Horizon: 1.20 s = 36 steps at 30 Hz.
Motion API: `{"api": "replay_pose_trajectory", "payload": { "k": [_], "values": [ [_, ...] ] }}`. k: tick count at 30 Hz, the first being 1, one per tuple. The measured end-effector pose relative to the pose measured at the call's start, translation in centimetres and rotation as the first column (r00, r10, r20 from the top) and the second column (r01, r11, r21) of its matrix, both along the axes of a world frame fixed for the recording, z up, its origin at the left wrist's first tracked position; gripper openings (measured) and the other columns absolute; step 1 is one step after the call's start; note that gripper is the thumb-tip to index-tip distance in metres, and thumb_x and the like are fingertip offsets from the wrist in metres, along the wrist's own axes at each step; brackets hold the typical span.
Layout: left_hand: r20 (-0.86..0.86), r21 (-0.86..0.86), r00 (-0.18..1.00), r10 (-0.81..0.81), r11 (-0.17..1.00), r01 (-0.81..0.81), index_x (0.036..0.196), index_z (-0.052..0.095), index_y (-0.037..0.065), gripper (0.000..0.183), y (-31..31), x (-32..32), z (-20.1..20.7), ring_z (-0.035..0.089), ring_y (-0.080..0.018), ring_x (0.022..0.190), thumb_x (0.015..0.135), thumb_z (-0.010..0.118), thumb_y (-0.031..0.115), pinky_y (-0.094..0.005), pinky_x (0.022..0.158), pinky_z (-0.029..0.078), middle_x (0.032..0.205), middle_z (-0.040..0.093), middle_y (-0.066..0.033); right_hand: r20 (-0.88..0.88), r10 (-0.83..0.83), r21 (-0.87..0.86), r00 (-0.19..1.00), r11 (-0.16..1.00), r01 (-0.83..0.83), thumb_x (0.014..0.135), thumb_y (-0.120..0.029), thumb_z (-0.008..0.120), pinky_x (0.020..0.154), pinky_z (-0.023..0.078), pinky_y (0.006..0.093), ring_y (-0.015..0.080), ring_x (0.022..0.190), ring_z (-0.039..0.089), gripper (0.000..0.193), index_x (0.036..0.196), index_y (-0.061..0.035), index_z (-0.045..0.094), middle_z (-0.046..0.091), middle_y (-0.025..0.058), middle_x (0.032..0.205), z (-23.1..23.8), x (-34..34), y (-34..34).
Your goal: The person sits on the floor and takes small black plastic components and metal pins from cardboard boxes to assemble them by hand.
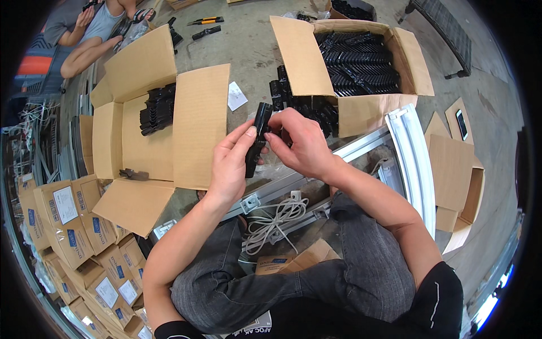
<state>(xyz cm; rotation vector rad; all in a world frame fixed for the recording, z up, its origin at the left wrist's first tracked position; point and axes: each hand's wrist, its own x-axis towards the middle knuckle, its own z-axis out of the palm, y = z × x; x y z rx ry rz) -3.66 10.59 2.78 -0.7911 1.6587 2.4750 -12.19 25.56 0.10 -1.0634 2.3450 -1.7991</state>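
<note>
A long, glossy black part (262, 117), whose exact kind I cannot make out, stands almost upright between my hands. My left hand (227, 164) is closed round its lower half, thumb on its near face. The fingers of my right hand (302, 141) are bent and pinched against its right side; whatever they hold there is hidden. To the left, an open cardboard box (201, 127) contains a small group of similar black parts (158, 109). At the far right, another open box (302, 56) is filled with rows of them (361, 65). More loose black parts (323, 116) lie beside that box.
Across my lap's far side runs a white metal frame (415, 164) with a coiled grey cable (274, 226). Stacked cartons (73, 226) stand at the left. A phone (462, 124) lies on cardboard at the right. A bench (443, 34) and another person (84, 34) are farther off.
</note>
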Motion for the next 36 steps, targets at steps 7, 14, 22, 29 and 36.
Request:
{"api": "replay_pose_trajectory", "payload": {
  "k": [7, 14, 22, 29, 36],
  "values": [
    [0.009, 0.098, 1.000, -0.022, 0.995, 0.021, 0.132, 0.057, -0.001, 0.040, -0.5, -0.1, -0.4, 0.065, -0.0119, 0.079, 0.102, 0.055, 0.024, -0.0261, 0.062, 0.053, 0.098, 0.069, -0.0060, -0.014, 0.110, 0.136, 0.994, 0.985, -0.107, 0.084, -0.015, 0.074, 0.056, 0.049, 0.0353, 0.0262, 0.064, 0.062, 0.021, 0.090, -0.0025, 0.058, 0.061, 0.0107, 0.076, 0.2, -0.2, 0.5],
    [0.012, 0.175, 0.998, -0.065, 0.983, 0.062, 0.127, 0.059, -0.001, 0.036, -0.7, 0.2, -0.9, 0.065, -0.0126, 0.078, 0.103, 0.051, 0.024, -0.0268, 0.062, 0.054, 0.096, 0.068, -0.0057, -0.073, 0.115, 0.090, 0.991, 0.990, -0.108, 0.083, -0.011, 0.076, 0.051, 0.048, 0.0298, 0.0193, 0.057, 0.061, 0.023, 0.094, -0.0016, 0.058, 0.058, 0.0084, 0.075, -0.8, -0.6, 0.5],
    [0.028, 0.195, 0.998, -0.065, 0.979, 0.058, 0.124, 0.061, 0.001, 0.034, -0.6, 0.0, -0.6, 0.065, -0.0125, 0.078, 0.103, 0.050, 0.025, -0.0270, 0.063, 0.054, 0.095, 0.068, -0.0053, -0.015, 0.053, 0.009, 0.998, 0.999, -0.053, 0.084, -0.018, 0.073, 0.057, 0.049, 0.0382, 0.0305, 0.063, 0.062, 0.021, 0.088, -0.0040, 0.058, 0.060, 0.0095, 0.075, -0.6, 0.0, 0.3],
    [0.043, 0.203, 0.996, -0.081, 0.977, 0.071, 0.118, 0.063, 0.001, 0.031, -0.8, 0.1, -0.5, 0.065, -0.0127, 0.078, 0.104, 0.049, 0.026, -0.0274, 0.063, 0.054, 0.095, 0.068, -0.0054, -0.022, 0.055, 0.048, 0.998, 0.997, -0.054, 0.084, -0.017, 0.074, 0.057, 0.049, 0.0379, 0.0301, 0.066, 0.063, 0.019, 0.088, -0.0052, 0.059, 0.059, 0.0093, 0.077, 0.0, -0.1, 0.6],
    [0.048, 0.219, 0.993, -0.105, 0.971, 0.092, 0.116, 0.063, 0.001, 0.031, -0.8, 0.2, -0.7, 0.065, -0.0128, 0.078, 0.104, 0.048, 0.026, -0.0276, 0.063, 0.054, 0.094, 0.068, -0.0051, -0.061, 0.133, 0.168, 0.989, 0.978, -0.121, 0.083, -0.017, 0.075, 0.057, 0.049, 0.0377, 0.0297, 0.067, 0.063, 0.020, 0.090, -0.0056, 0.060, 0.060, 0.0096, 0.080, -0.7, -0.6, 1.1]
  ]
}}
